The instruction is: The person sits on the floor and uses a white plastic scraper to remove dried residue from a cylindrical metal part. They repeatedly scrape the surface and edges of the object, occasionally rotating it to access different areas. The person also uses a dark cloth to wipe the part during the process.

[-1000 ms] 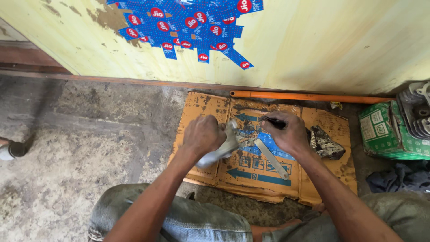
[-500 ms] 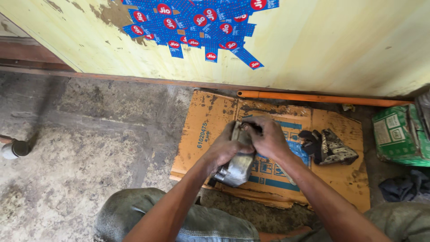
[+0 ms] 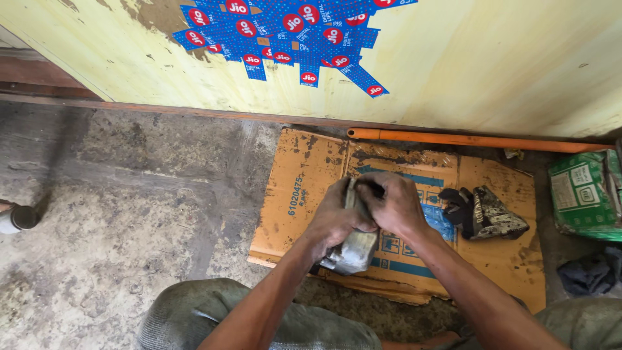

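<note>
Yellow wall (image 3: 492, 71) up top with a cluster of blue stickers (image 3: 291, 32); grimy concrete floor (image 3: 129, 194) below it. An orange pipe (image 3: 466, 139) runs along the wall's base.

Flattened cardboard (image 3: 304, 188), oil-stained, lies on the floor against the wall and carries the work. Green box (image 3: 583, 194) sits just off its right edge, dark cloth (image 3: 593, 272) below that on the floor. A greasy black rag (image 3: 486, 214) lies near the cardboard's right edge. Far left of the floor, a small grey object, cut off by the frame, can't identify.

Both hands meet over the cardboard's middle, toward its near edge. Left hand (image 3: 334, 223) is wrapped around a dirty grey metal part (image 3: 353, 249); fingers curled tight on its upper half, lower end sticking out below the palm. Right hand (image 3: 395, 207) is closed over the part's top from the other side, fingers bent down onto it, touching the left hand. What exactly the fingertips pinch is hidden.

Progress, my read: part is in hand and being worked at its top end, mid-job. No loose pieces or tools lie on the cardboard, so nothing visibly removed or fitted. Can't tell how much remains.
</note>
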